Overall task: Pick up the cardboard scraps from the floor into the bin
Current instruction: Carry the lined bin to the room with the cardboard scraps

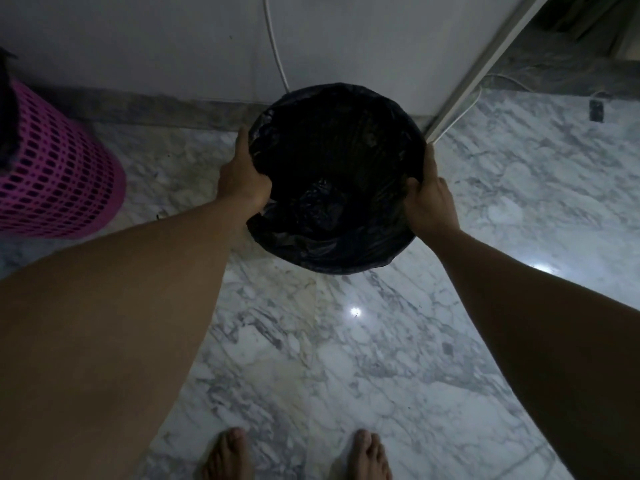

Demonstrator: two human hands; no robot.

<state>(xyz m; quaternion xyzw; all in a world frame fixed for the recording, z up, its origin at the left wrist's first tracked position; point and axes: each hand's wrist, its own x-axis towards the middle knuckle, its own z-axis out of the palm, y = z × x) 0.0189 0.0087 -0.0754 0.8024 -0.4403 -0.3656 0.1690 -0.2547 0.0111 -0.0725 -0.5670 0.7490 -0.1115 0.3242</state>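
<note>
The round bin lined with a black plastic bag point(341, 261) sits in the upper middle of the head view, over the white, grey-veined marble floor point(346, 368) and close to the pale wall point(138, 39). Its open mouth faces the camera. I cannot tell whether its base rests on the floor. The left hand point(242, 174) grips the bin's left rim: the thumb is hooked over the edge into the liner and the fingers run down the outside, mostly hidden. The right hand point(429, 202) grips the opposite rim in the same way, thumb curled over the edge and fingers wrapped out of sight round the outer wall. Both bare forearms reach forward from the lower corners. Inside the bin the liner is crumpled in glossy folds, and the interior is too dark to tell what lies in it. To the left, well apart from the bin, stands a pink plastic lattice basket point(59, 174). A thin white cable point(275, 46) runs down the wall and passes behind the bin's far rim. A white door frame edge point(485, 64) slants down to the floor just beside the right hand. Two bare feet point(227, 455) stand on the marble at the bottom edge.
</note>
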